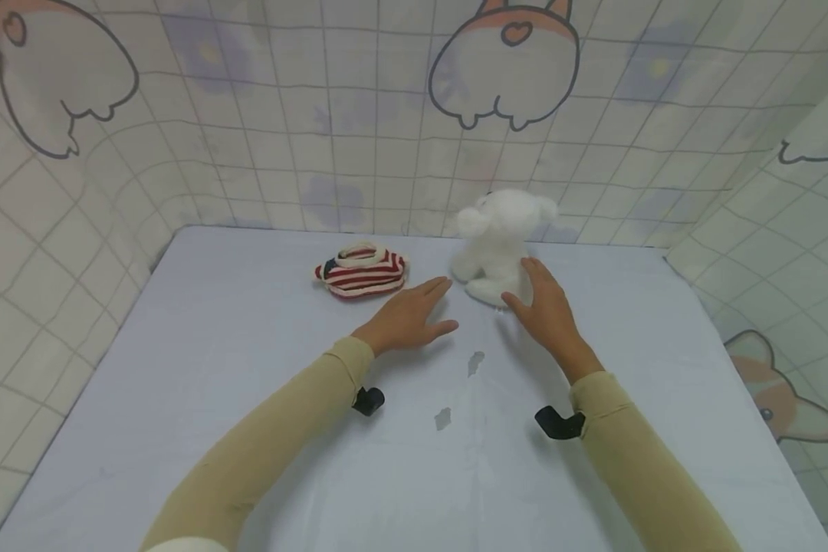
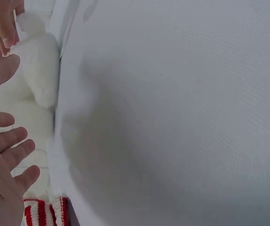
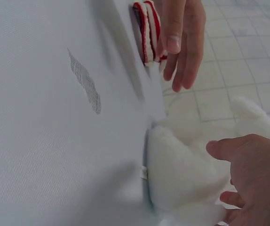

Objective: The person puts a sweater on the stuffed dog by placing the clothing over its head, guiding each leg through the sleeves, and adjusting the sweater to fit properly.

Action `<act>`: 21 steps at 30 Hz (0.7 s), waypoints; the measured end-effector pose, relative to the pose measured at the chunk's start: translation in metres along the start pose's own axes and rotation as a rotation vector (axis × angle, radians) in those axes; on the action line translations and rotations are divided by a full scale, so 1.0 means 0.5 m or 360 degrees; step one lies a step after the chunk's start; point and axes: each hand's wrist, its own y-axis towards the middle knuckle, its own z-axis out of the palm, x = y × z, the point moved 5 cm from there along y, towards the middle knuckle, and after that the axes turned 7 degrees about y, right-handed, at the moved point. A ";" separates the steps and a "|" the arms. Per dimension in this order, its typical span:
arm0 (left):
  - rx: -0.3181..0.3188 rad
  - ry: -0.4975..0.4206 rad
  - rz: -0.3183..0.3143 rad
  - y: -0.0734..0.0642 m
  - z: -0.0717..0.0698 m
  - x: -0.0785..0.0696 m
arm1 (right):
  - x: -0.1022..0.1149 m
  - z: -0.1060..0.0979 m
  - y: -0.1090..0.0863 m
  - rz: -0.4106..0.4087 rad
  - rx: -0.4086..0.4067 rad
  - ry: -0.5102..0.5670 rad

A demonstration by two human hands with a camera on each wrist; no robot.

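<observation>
A white plush toy (image 1: 500,241) sits upright near the back of the table, its body turned to the left in the head view. My right hand (image 1: 548,314) is at its right side, fingers extended and thumb apart, fingertips right at the fur. Between the plush and a small knitted garment with red and white stripes (image 1: 364,272) is my left hand (image 1: 407,316), its fingers straight and holding nothing. In the left wrist view the left fingers (image 2: 13,153) spread in front of the plush (image 2: 41,70). The garment lies on the table just beyond the left hand.
The white-covered table (image 1: 248,307) ends at a tiled-pattern curtain (image 1: 276,153) with cartoon animal prints, which also rises on both sides. Two grey patches (image 1: 443,418) mark the cloth between the forearms. A black wrist mount (image 1: 560,423) sticks out from the right sleeve.
</observation>
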 end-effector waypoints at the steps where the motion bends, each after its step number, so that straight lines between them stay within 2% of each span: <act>1: -0.0004 -0.0006 -0.0005 0.001 0.001 0.001 | -0.002 0.001 0.001 0.0012 -0.0007 0.0008; 10: -0.0022 -0.0083 -0.0023 0.018 0.010 0.002 | -0.026 0.016 0.011 0.0147 -0.0038 0.0082; 21: -0.0030 -0.0113 -0.0045 0.041 0.004 -0.001 | -0.049 0.028 0.019 0.0290 -0.0078 0.0129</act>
